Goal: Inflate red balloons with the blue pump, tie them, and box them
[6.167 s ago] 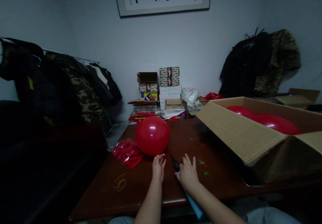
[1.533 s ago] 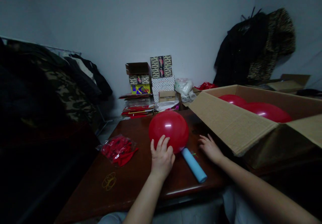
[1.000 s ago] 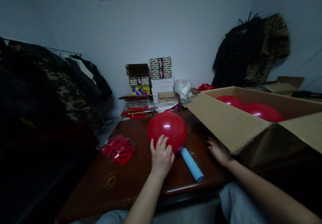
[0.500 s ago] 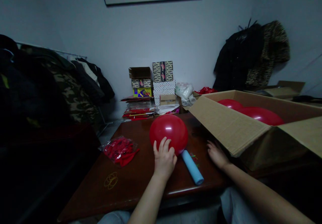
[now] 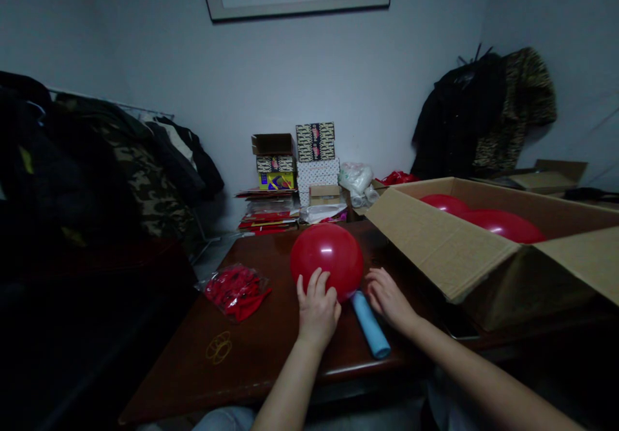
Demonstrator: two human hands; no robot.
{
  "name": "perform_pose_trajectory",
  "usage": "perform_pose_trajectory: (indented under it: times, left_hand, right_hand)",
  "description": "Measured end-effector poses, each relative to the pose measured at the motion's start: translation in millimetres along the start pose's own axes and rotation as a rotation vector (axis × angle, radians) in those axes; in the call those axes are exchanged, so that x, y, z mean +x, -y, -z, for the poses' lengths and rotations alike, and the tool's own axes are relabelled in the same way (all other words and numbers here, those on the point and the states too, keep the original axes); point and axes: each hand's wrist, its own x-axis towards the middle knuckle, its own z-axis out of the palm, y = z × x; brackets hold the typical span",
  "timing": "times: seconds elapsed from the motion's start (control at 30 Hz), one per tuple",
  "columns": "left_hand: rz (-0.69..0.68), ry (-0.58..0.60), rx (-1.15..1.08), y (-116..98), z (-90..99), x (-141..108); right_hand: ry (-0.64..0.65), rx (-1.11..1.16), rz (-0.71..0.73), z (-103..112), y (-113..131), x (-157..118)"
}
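Observation:
A round, inflated red balloon (image 5: 333, 253) is at the middle of the table. My left hand (image 5: 316, 305) holds it from the front, its fingers curved over the lower side and the thumb by the neck. From the neck a light blue balloon pump (image 5: 370, 326) slants toward the near edge, its joint with the balloon partly hidden. Just right of the pump's upper end is my right hand (image 5: 387, 295), fingers loosely bent and apart, with nothing visible in them. To the left lies a clear bag of uninflated red balloons (image 5: 235, 292), some spilling out.
Yellow rubber bands (image 5: 219, 348) lie on the dark wooden table (image 5: 264, 360) at the left. An open cardboard box (image 5: 445, 244) with red balloons stands at the right, beside a dark phone-like slab (image 5: 461, 326). Stacked boxes (image 5: 316, 173) stand beyond the table.
My right hand has moved left, from beside the cardboard box to beside the pump and balloon. My left hand stays on the balloon. The view has tilted up slightly.

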Motion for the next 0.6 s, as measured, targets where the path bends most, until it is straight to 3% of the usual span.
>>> perform_pose_trajectory:
  times: [0.2, 0.37, 0.6]
  left_hand:
    - [0.044, -0.058, 0.006, -2.3, 14.8, 5.9]
    - [0.123, -0.115, 0.027, 4.6, 38.3, 7.9]
    - [0.056, -0.063, 0.057, 24.4, 62.6, -5.0]
  right_hand:
    - [-0.1, 0.232, 0.037, 30.7, 65.3, 43.9]
    - [-0.125, 0.376, 0.08, 21.5, 93.9, 72.2]
    - [-0.075, 0.503, 0.14, 14.2, 117.0, 79.5]
